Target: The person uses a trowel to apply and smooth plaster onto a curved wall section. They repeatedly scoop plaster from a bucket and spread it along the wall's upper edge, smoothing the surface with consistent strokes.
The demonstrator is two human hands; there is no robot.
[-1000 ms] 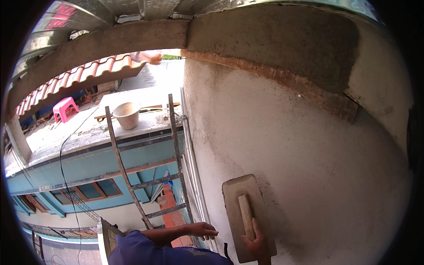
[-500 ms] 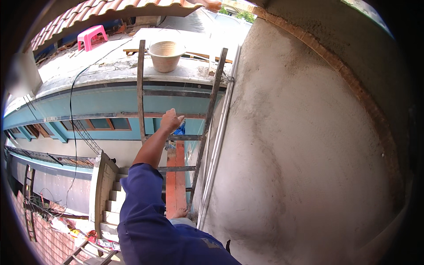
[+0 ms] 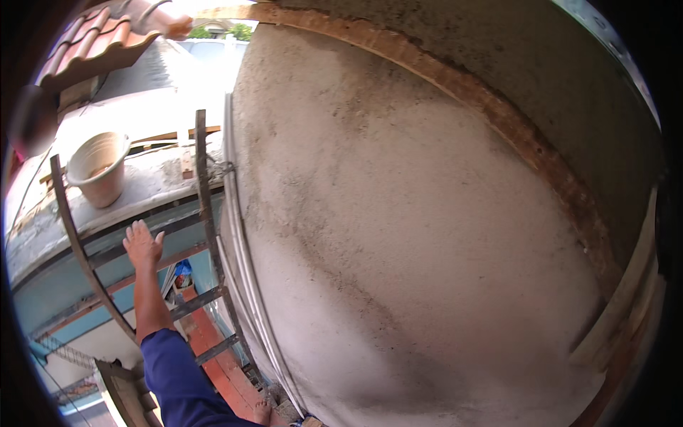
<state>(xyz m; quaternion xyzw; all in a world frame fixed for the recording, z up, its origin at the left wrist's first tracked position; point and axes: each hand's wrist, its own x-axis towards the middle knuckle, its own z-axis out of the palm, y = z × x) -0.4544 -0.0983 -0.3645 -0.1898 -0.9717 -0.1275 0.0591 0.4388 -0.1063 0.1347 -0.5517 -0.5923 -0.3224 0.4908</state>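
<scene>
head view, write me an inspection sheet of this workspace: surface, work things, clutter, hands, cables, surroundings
Surface: pale wall, darker rough patches.
Work things: ladder rising past a ledge; bucket standing on that ledge.
Clutter: wooden strip beyond the bucket; blue item past the ladder, too small to identify.
Hands: left hand open, overlapping the ladder in view, contact unclear; right hand not seen.
Cables: thin dark cable left of the bucket.
Surroundings: tiled roof, timber band along the upper wall, pale pipes, red plank.
</scene>
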